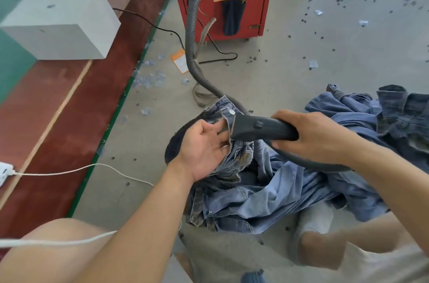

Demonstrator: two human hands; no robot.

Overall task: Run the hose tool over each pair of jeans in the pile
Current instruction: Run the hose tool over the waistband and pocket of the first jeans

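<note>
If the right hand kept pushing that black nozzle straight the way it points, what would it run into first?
Most likely the light blue denim waistband held up by the left hand. The right hand grips the black plastic hose nozzle, whose tip already sits at that waistband; just beyond are the left hand's fingers.

The person's left hand [204, 150] and right hand [318, 136] are bare, with no gloves, rings or watch. Both arms are bare up to the picture's edge; no sleeves show. The knees are bare too. Light beige cloth shorts [371, 264] cover the right leg near the bottom right corner.
</note>
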